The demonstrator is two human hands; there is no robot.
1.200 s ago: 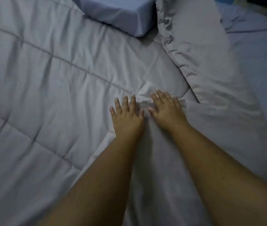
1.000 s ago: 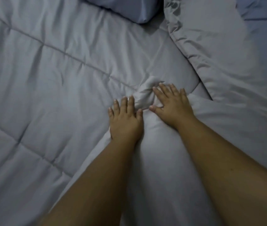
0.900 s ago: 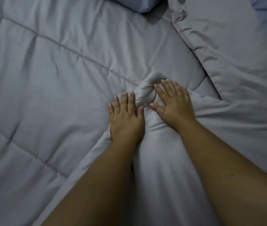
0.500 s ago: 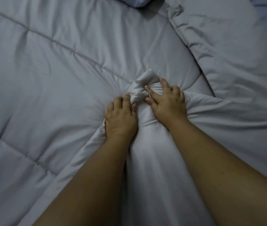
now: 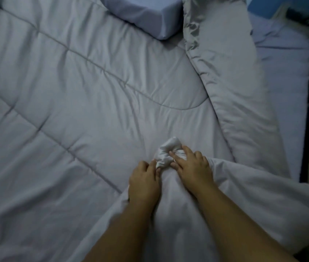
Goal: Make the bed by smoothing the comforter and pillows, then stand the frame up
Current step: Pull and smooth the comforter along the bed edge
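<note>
Comforter (image 5: 93,95), spread across the bed (image 5: 285,76), looks soft, light and limp to us, so we would hold it by gathered folds, as now: our left hand (image 5: 143,184) and right hand (image 5: 192,168) both curl tightly round one bunched knob.

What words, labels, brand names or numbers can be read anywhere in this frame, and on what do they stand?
No text can be read.
The grey quilted comforter, pale blue pillow and blue bedsheet are plain fabric, with no print or tag in view.
The small dark object at the top right edge is too blurred to tell whether it bears any marking.
</note>
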